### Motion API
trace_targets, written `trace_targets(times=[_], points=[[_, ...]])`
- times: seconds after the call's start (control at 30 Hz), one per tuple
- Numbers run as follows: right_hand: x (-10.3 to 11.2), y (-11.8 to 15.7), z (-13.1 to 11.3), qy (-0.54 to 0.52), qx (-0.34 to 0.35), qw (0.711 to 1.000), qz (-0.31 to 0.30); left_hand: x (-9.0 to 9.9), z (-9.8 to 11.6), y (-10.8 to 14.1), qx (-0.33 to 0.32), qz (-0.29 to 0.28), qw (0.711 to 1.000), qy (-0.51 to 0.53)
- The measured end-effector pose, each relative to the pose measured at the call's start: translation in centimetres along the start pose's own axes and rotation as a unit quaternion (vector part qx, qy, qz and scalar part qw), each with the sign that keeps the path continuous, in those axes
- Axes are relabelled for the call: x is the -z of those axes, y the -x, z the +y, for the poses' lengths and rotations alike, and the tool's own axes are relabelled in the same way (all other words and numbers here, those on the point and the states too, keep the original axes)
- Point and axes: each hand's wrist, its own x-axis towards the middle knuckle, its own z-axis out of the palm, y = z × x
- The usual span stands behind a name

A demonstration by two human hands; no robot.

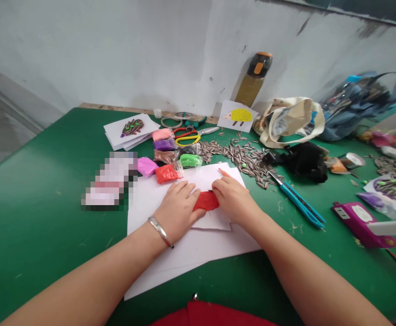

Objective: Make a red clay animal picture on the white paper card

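A flattened patch of red modelling clay (206, 201) lies on a small white paper (218, 222), which rests on larger white sheets (170, 267). My left hand (177, 208), with a silver bangle at the wrist, lies with its fingers spread, thumb and forefinger about the clay's left end. At the clay's right end my right hand (233, 199) is closed in a pinch. A thin dark bit shows by its fingertips; what they hold is hidden. An orange pencil (224, 173) lies partly behind that hand. Above the left hand sits a packet of red clay (167, 174).
Further clay packets (164, 144), scissors (207, 131) and scattered sunflower seeds (247, 158) lie behind the papers. On the right are a blue cutter knife (298, 199) and a purple device (354, 222). A blurred-out phone-like object (107, 181) lies left; a bottle (254, 79) stands by the wall.
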Motion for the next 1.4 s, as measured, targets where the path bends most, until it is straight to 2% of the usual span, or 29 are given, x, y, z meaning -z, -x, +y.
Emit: trace_targets(times=[0.23, 0.47, 0.67, 0.83, 1.0, 1.2, 1.3, 1.4], points=[[0.5, 0.0, -0.3, -0.018, -0.007, 1.0, -0.008, 0.1, 0.0, 0.0, 0.006, -0.01, 1.0, 0.004], [0.7, 0.2, -0.2, -0.019, -0.03, 0.999, -0.016, -0.1, 0.0, 0.1, -0.001, 0.003, 1.0, 0.004], [1.5, 0.3, -0.5, -0.054, -0.044, 0.998, 0.007, -0.1, -0.1, 0.1, 0.0, 0.011, 1.0, 0.009], [2.4, 0.9, -1.4, -0.075, -0.006, 0.997, -0.03, -0.1, -0.1, 0.0, 0.001, 0.003, 1.0, 0.019], [2.0, 1.2, -1.8, -0.04, 0.016, 0.997, -0.057, 0.0, -0.1, 0.1, 0.001, -0.006, 1.0, 0.022], [1.7, 1.3, -1.9, -0.024, 0.045, 0.998, -0.031, -0.1, -0.1, 0.1, -0.006, 0.014, 1.0, 0.024], [1.3, 1.5, -1.9, -0.012, 0.073, 0.997, -0.039, -0.2, -0.1, 0.1, -0.004, 0.012, 1.0, 0.025], [1.1, 1.5, -1.8, 0.002, 0.066, 0.997, -0.025, -0.1, 0.0, 0.0, -0.006, 0.013, 0.999, 0.03]])
